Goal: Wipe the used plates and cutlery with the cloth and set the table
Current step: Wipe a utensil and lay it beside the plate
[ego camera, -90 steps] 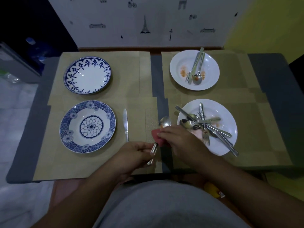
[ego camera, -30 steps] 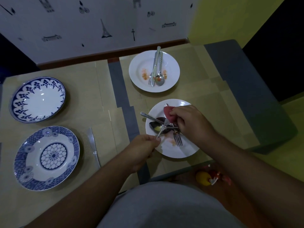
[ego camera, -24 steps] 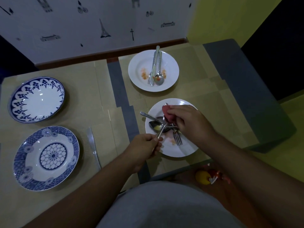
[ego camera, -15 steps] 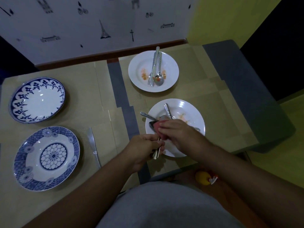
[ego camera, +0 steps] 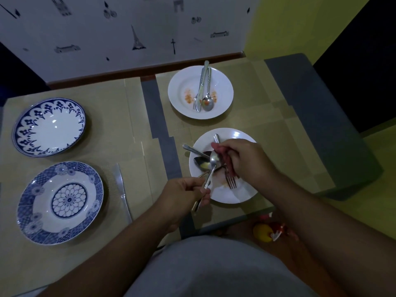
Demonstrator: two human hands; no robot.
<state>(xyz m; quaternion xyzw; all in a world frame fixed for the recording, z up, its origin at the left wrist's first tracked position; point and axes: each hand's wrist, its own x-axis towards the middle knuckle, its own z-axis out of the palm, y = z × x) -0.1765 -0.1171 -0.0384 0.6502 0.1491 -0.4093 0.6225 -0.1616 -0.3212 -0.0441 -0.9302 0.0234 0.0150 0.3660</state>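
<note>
Spoon (ego camera: 215, 160) first: its bowl is raised over the near white plate (ego camera: 237, 195), and the left hand (ego camera: 182, 198) pinches its handle between thumb and fingers. The right hand (ego camera: 246, 160) is curled round a pink cloth (ego camera: 221, 152), which lies against the spoon's bowl.

Under both hands, that plate holds a second spoon (ego camera: 201, 165) with a yellowish smear, a fork (ego camera: 231, 181) with its tines toward the person, and two more handles poking out past the right hand's fingers. Reddish smears mark the plate's floor.

Beyond the right hand, a far white plate (ego camera: 224, 82) carries a soiled spoon (ego camera: 207, 102) and other cutlery laid alongside it, amid orange stains.

Left of the left hand a knife (ego camera: 121, 185) lies on the bench (ego camera: 278, 125), with a blue-patterned plate (ego camera: 27, 207) just beside it. A blue-rimmed plate (ego camera: 21, 133) sits farther out on that side, well apart from both hands — the white centres of both plates catch the light.
</note>
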